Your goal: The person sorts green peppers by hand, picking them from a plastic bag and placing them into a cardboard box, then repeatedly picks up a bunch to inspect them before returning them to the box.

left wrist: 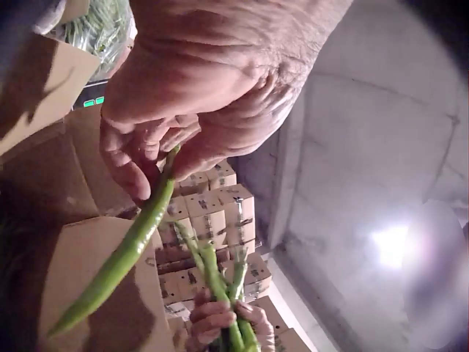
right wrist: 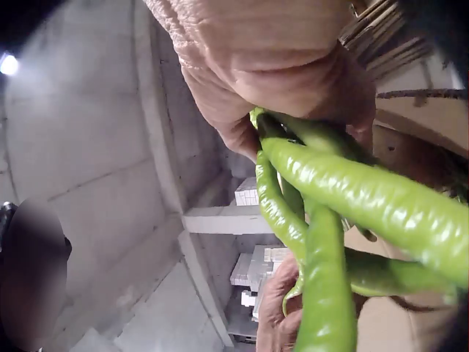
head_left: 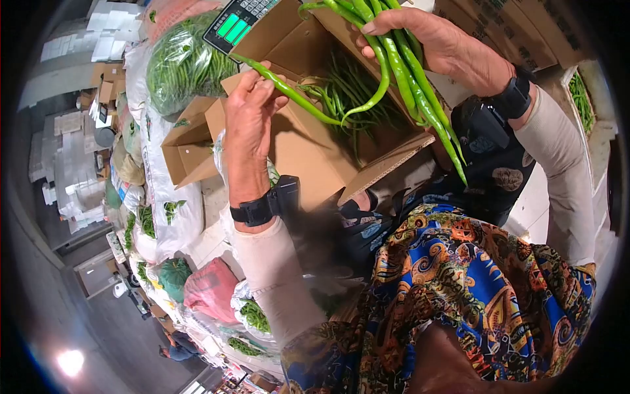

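My left hand [head_left: 251,118] pinches one long green chili pepper [head_left: 295,96] between thumb and fingers, its tip hanging toward the box. In the left wrist view the same pepper [left wrist: 121,268] slants down from the fingertips. A bunch of several long green chili peppers [head_left: 410,79] is gripped by my right hand [head_left: 446,49], their tips pointing downward. The right wrist view shows these peppers [right wrist: 366,187] spreading out below the palm. Both hands are above an open cardboard box [head_left: 308,154] with many green chili peppers [head_left: 357,98] inside.
Beside the box's far edge stands a scale [head_left: 233,26] with a lit green display. A large clear bag of green peppers [head_left: 187,65] lies to the left. A smaller open carton [head_left: 187,151] and several sacks, one pink [head_left: 213,289], line that side. Cardboard boxes [head_left: 518,29] stand at upper right.
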A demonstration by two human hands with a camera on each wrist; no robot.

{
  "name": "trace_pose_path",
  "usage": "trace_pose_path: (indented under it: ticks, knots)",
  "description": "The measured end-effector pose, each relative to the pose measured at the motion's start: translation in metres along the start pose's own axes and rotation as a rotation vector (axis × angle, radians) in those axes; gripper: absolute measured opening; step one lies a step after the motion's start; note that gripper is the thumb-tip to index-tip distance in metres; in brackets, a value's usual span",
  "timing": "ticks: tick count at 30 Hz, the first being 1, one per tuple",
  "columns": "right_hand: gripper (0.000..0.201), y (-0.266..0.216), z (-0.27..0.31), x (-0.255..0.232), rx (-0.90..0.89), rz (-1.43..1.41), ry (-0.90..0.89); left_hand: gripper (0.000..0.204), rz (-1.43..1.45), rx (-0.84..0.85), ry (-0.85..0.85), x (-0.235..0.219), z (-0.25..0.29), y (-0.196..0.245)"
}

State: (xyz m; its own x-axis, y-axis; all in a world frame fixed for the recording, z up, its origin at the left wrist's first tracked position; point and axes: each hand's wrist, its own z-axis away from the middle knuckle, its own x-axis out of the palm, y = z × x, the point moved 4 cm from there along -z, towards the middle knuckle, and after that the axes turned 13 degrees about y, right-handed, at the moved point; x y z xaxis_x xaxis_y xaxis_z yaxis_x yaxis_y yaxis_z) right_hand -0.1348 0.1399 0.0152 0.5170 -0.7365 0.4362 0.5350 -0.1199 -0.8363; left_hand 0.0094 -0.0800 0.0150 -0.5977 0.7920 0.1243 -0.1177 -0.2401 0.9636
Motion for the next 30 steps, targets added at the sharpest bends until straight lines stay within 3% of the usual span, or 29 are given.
trace_pose_path:
  ticks: [4,6,7,8,10,12,14,15,17,20,26,28,30]
  knots:
    - [0.027,0.001,0.004,0.004,0.086,-0.099,-0.036,0.039,-0.28,-0.003,0.036,-0.009,-0.012,-0.023]
    - [0.027,0.001,0.006,0.006,0.081,-0.088,-0.035,0.037,-1.08,0.244,0.099,-0.018,-0.02,-0.031]
    - [0.026,0.002,0.006,0.007,0.077,-0.081,-0.036,0.035,-1.287,0.377,0.179,-0.003,-0.007,-0.013]
    - [0.025,0.005,0.004,0.007,0.072,-0.086,-0.047,0.035,-1.286,0.386,0.181,0.012,0.003,-0.001]
    - [0.026,0.01,0.005,0.008,0.07,-0.074,-0.041,0.03,-0.616,0.358,0.219,0.034,0.019,0.018]
    - [0.029,0.024,-0.004,0.005,0.07,-0.055,-0.097,0.031,-0.531,0.368,0.106,0.063,0.035,0.023]
    - [0.029,0.032,-0.004,0.011,0.151,-0.046,-0.043,0.031,-0.368,0.208,0.008,0.086,0.048,0.015]
    - [0.03,0.027,0.001,0.014,0.143,-0.016,-0.084,0.031,-0.367,0.216,0.011,0.089,0.046,0.012]
    - [0.027,0.022,0.011,0.025,0.062,-0.066,-0.098,0.028,-0.143,-0.004,0.012,0.085,0.035,-0.007]
    - [0.026,0.026,0.008,0.031,0.045,0.003,-0.086,0.021,0.055,0.027,0.058,0.079,0.026,-0.012]
    - [0.027,0.032,0.002,0.03,0.105,0.027,-0.064,0.012,0.126,-0.006,0.051,0.065,0.022,-0.008]
    - [0.026,0.028,-0.012,0.016,0.078,0.09,0.08,0.006,0.077,-0.003,0.101,0.052,0.021,0.0]
    - [0.032,0.016,-0.012,0.008,0.039,0.125,0.115,0.007,0.055,-0.068,0.06,0.036,0.017,0.002]
